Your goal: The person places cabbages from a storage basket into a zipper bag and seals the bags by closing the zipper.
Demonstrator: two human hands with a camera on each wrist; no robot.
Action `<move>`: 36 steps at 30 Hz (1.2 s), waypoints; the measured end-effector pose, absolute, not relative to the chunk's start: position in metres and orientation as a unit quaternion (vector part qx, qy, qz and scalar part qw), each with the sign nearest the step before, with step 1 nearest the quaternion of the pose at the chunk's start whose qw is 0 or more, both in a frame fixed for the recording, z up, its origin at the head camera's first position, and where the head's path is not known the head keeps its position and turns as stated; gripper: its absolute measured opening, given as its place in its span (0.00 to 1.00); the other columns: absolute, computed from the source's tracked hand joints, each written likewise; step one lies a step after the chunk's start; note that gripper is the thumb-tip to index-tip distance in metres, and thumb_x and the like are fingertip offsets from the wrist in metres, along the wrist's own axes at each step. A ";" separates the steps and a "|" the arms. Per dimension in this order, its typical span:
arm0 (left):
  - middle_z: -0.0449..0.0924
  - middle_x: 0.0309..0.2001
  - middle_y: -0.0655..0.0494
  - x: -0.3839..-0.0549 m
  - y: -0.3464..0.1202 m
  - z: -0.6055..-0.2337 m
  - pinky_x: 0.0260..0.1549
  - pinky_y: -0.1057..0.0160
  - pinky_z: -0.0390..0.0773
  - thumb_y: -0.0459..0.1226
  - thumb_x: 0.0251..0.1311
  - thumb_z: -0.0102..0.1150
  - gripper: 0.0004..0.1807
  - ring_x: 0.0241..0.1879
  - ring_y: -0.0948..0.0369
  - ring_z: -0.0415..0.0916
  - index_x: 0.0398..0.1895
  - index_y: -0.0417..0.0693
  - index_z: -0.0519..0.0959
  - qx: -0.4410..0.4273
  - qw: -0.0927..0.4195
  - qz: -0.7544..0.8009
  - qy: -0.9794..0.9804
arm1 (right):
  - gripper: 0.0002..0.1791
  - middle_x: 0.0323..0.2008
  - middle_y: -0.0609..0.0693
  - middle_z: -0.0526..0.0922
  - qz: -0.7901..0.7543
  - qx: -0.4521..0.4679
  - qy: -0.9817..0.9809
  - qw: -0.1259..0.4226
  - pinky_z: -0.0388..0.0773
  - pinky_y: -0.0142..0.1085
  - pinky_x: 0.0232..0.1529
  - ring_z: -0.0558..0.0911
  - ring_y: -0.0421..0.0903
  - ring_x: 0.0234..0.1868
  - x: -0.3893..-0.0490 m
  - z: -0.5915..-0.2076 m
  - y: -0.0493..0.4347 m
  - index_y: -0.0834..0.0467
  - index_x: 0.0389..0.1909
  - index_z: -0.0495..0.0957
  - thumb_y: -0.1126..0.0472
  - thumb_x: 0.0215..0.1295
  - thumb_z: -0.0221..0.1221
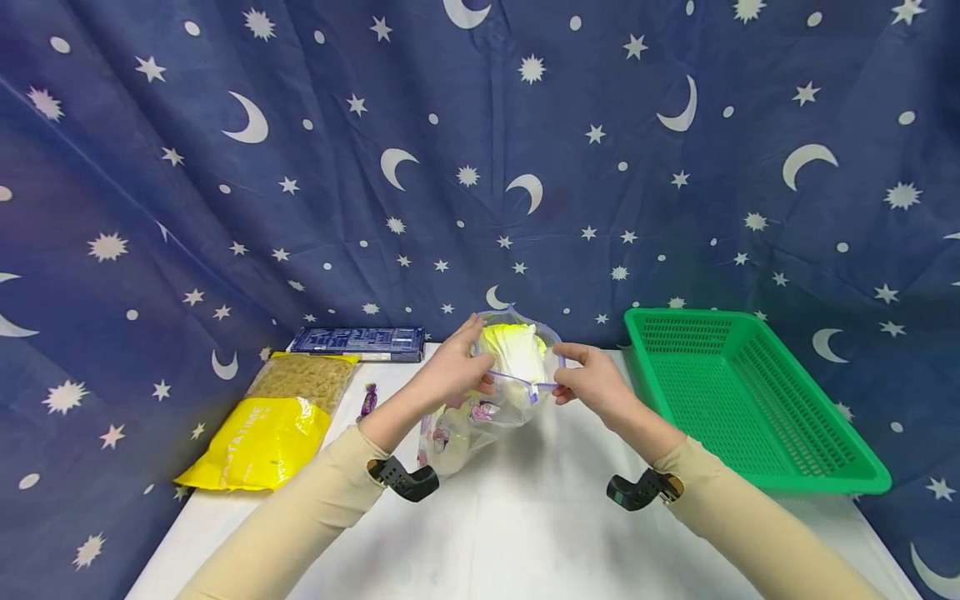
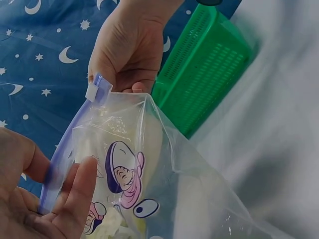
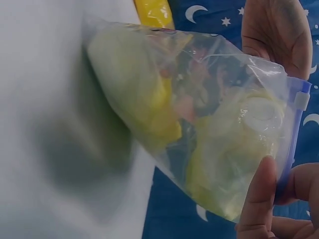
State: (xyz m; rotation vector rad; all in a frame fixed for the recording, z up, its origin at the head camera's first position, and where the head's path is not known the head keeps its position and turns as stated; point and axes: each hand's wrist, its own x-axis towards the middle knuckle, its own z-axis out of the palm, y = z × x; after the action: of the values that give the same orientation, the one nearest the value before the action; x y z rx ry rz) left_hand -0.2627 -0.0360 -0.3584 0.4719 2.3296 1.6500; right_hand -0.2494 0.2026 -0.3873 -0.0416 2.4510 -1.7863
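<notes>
Dark blue curtain (image 1: pixel 420 125) printed with moons and stars hangs beyond the hands, and white cloth (image 1: pixel 480 542) spreads below them. Between the two hands is the bag (image 1: pixel 483 417), clear with printed figures, its mouth parted and its body sloping down to the left, under the left wrist. The left hand (image 1: pixel 455 364) pinches one side of the blue-edged rim; the right hand (image 1: pixel 596 385) pinches the other, thumb and finger on either side of the film. Its slider (image 1: pixel 534 393) sits on the near side of the rim, between the two grips and closer to the right. Cabbage (image 1: pixel 517 350) shows inside, just below the opening; something pale and yellow lies deeper, too blurred to name.

To hold this well, I would keep both pinches level and pull gently apart, enough to keep the rim taut without straining the thin film. The weight seems to gather at the low end, so letting that end rest on the cloth should ease the fingers.

Left of the left grip are a sweet (image 1: pixel 368 400), the pasta (image 1: pixel 281 425) and, farther back, a box (image 1: pixel 367 342). Right of the right grip stands a green basket (image 1: pixel 697 400).
</notes>
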 end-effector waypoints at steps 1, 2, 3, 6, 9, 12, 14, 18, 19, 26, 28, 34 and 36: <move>0.32 0.83 0.54 -0.263 -0.036 -0.357 0.24 0.64 0.84 0.31 0.66 0.48 0.43 0.30 0.57 0.83 0.83 0.41 0.44 0.163 0.123 0.569 0.796 | 0.34 0.70 0.67 0.68 -0.588 -0.015 0.807 0.054 0.86 0.36 0.32 0.82 0.45 0.25 -0.250 -0.384 0.202 0.72 0.72 0.64 0.73 0.62 0.52; 0.32 0.83 0.53 -0.263 -0.037 -0.355 0.28 0.63 0.85 0.31 0.66 0.49 0.43 0.30 0.57 0.82 0.82 0.41 0.44 0.164 0.121 0.570 0.796 | 0.34 0.69 0.67 0.68 -0.586 -0.015 0.808 0.054 0.86 0.36 0.32 0.82 0.45 0.25 -0.251 -0.381 0.202 0.72 0.72 0.64 0.73 0.62 0.53; 0.32 0.83 0.53 -0.263 -0.038 -0.354 0.29 0.62 0.85 0.31 0.66 0.49 0.43 0.29 0.57 0.82 0.82 0.40 0.44 0.164 0.119 0.570 0.796 | 0.35 0.69 0.67 0.68 -0.585 -0.015 0.809 0.054 0.86 0.36 0.32 0.82 0.45 0.25 -0.251 -0.378 0.201 0.72 0.73 0.64 0.73 0.62 0.53; 0.33 0.83 0.54 -0.263 -0.039 -0.349 0.28 0.61 0.83 0.31 0.66 0.48 0.43 0.28 0.56 0.82 0.82 0.41 0.44 0.161 0.117 0.567 0.799 | 0.35 0.67 0.67 0.71 -0.582 -0.014 0.812 0.053 0.86 0.34 0.32 0.82 0.45 0.25 -0.254 -0.372 0.200 0.72 0.73 0.63 0.72 0.62 0.53; 0.33 0.83 0.54 -0.264 -0.039 -0.345 0.29 0.58 0.84 0.32 0.67 0.48 0.42 0.27 0.57 0.82 0.82 0.41 0.45 0.159 0.116 0.568 0.799 | 0.35 0.63 0.68 0.74 -0.576 -0.011 0.816 0.056 0.85 0.34 0.32 0.82 0.45 0.25 -0.257 -0.366 0.200 0.71 0.74 0.63 0.72 0.62 0.54; 0.33 0.83 0.54 -0.265 -0.039 -0.341 0.34 0.56 0.87 0.31 0.67 0.48 0.42 0.26 0.58 0.80 0.82 0.41 0.45 0.156 0.116 0.570 0.798 | 0.36 0.61 0.68 0.75 -0.570 -0.012 0.819 0.060 0.86 0.34 0.33 0.82 0.45 0.26 -0.259 -0.361 0.199 0.70 0.74 0.62 0.71 0.63 0.55; 0.33 0.83 0.54 -0.266 -0.039 -0.339 0.35 0.55 0.87 0.31 0.68 0.48 0.42 0.25 0.58 0.80 0.82 0.42 0.45 0.154 0.112 0.569 0.800 | 0.36 0.60 0.68 0.75 -0.567 -0.012 0.822 0.062 0.86 0.34 0.33 0.82 0.45 0.26 -0.260 -0.357 0.199 0.69 0.75 0.62 0.71 0.63 0.55; 0.32 0.83 0.55 -0.267 -0.038 -0.334 0.36 0.56 0.87 0.31 0.67 0.48 0.42 0.25 0.58 0.79 0.83 0.44 0.45 0.150 0.106 0.571 0.800 | 0.36 0.58 0.67 0.76 -0.557 -0.017 0.828 0.062 0.86 0.34 0.34 0.81 0.45 0.26 -0.262 -0.349 0.199 0.69 0.75 0.62 0.71 0.63 0.56; 0.32 0.83 0.55 -0.268 -0.038 -0.333 0.36 0.57 0.87 0.31 0.68 0.48 0.42 0.25 0.59 0.79 0.83 0.44 0.45 0.148 0.107 0.573 0.799 | 0.36 0.57 0.67 0.76 -0.556 -0.017 0.829 0.063 0.86 0.34 0.33 0.81 0.45 0.26 -0.263 -0.347 0.199 0.69 0.75 0.62 0.71 0.63 0.56; 0.32 0.83 0.58 -0.270 -0.036 -0.327 0.34 0.60 0.86 0.30 0.66 0.47 0.42 0.25 0.60 0.77 0.83 0.43 0.45 0.142 0.112 0.588 0.788 | 0.37 0.59 0.66 0.76 -0.549 -0.023 0.833 0.070 0.85 0.34 0.32 0.81 0.46 0.26 -0.267 -0.337 0.201 0.69 0.75 0.61 0.71 0.64 0.56; 0.32 0.83 0.58 -0.270 -0.036 -0.326 0.34 0.62 0.86 0.29 0.66 0.46 0.42 0.25 0.60 0.76 0.83 0.44 0.45 0.140 0.114 0.594 0.784 | 0.37 0.58 0.67 0.76 -0.547 -0.024 0.834 0.071 0.85 0.34 0.32 0.80 0.45 0.26 -0.268 -0.335 0.201 0.69 0.75 0.61 0.71 0.63 0.55; 0.33 0.83 0.56 -0.272 -0.036 -0.322 0.33 0.63 0.86 0.30 0.66 0.47 0.43 0.26 0.61 0.78 0.83 0.44 0.45 0.138 0.114 0.598 0.782 | 0.38 0.59 0.67 0.76 -0.539 -0.024 0.839 0.071 0.86 0.35 0.33 0.80 0.44 0.26 -0.270 -0.326 0.201 0.68 0.76 0.60 0.71 0.63 0.56; 0.34 0.83 0.56 -0.272 -0.035 -0.321 0.33 0.64 0.86 0.30 0.65 0.47 0.43 0.25 0.61 0.79 0.83 0.44 0.45 0.138 0.112 0.596 0.783 | 0.38 0.62 0.67 0.75 -0.537 -0.024 0.840 0.072 0.85 0.35 0.33 0.80 0.45 0.27 -0.271 -0.322 0.201 0.67 0.76 0.60 0.71 0.63 0.56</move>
State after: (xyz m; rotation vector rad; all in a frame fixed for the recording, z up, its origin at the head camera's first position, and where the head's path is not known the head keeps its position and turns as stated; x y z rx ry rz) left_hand -0.2717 -0.0350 -0.3206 0.4050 2.2980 1.7509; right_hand -0.2705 0.2008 -0.3220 -0.0713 2.5256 -1.6123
